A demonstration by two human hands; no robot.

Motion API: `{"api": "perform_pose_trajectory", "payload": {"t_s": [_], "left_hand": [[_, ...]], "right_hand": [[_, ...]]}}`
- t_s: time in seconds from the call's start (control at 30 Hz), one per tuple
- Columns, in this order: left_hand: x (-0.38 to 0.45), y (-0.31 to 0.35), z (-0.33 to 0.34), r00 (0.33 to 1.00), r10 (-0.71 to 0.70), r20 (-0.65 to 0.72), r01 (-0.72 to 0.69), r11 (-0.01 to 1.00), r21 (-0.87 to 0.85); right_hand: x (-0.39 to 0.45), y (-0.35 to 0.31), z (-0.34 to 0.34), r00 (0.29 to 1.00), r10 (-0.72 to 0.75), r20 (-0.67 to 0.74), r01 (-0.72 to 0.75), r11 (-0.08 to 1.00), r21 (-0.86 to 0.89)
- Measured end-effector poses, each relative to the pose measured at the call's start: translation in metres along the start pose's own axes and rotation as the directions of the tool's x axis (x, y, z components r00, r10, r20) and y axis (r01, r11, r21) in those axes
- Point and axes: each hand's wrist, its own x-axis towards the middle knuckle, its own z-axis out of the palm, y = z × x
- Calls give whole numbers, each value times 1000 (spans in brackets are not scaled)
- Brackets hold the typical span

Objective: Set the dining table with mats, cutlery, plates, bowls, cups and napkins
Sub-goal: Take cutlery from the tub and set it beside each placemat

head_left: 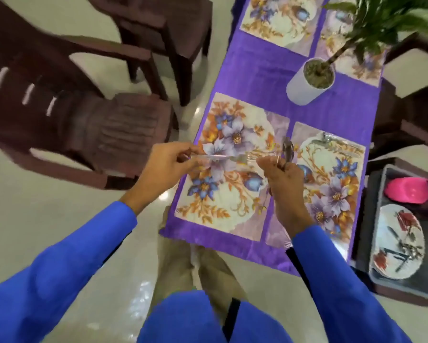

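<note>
Both hands are raised over the near end of the table, which is covered in a purple cloth. The left hand pinches the handle of a fork that lies level above the near left mat, its prongs pointing toward the right hand. The right hand is curled around a bunch of cutlery whose ends stick up above the fingers; the blur hides which pieces they are. Beside it lies the near right mat, with some cutlery resting near its far edge. To the right of the table, a dark tray holds a stack of flower-patterned plates and, farther back, a pink cup. A white pot filled with soil and a green plant stands on the cloth between the near and far mats. Brown plastic chairs stand to the left.
</note>
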Motion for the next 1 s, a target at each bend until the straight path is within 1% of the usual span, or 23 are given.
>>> {"api": "perform_pose_trajectory", "payload": {"t_s": [0.07,0.13,0.2,0.3,0.37,0.5,0.6,0.7,0.8,0.93,1.0], "left_hand": [[50,-30,11,998,59,-30,-57,997,49],[103,-60,25,997,81,-17,-80,994,69],[150,-81,39,995,93,43,-98,989,112],[213,-101,58,969,169,179,-203,961,188],[238,-106,66,952,223,208,-268,938,219],[261,-117,71,915,326,238,-383,887,259],[271,-120,67,903,355,240,-417,858,299],[280,-119,63,898,381,220,-436,841,321],[283,-115,68,884,414,219,-466,818,337],[282,-113,73,843,470,261,-535,782,319],[279,-112,76,847,471,246,-528,794,302]], "right_hand": [[34,10,15,997,23,-78,-22,1000,16],[72,22,32,989,49,-140,-47,999,16],[108,32,46,983,51,-174,-53,999,-7],[160,41,59,973,55,-224,-67,997,-47],[184,43,61,966,36,-258,-46,998,-34],[216,56,58,941,36,-335,-21,999,48],[229,65,52,932,14,-361,-7,1000,21],[242,63,47,931,-26,-365,12,999,-41],[245,60,46,935,-57,-350,41,998,-52],[241,58,49,943,-77,-325,63,997,-53],[239,57,49,948,-93,-304,73,994,-77]]}}
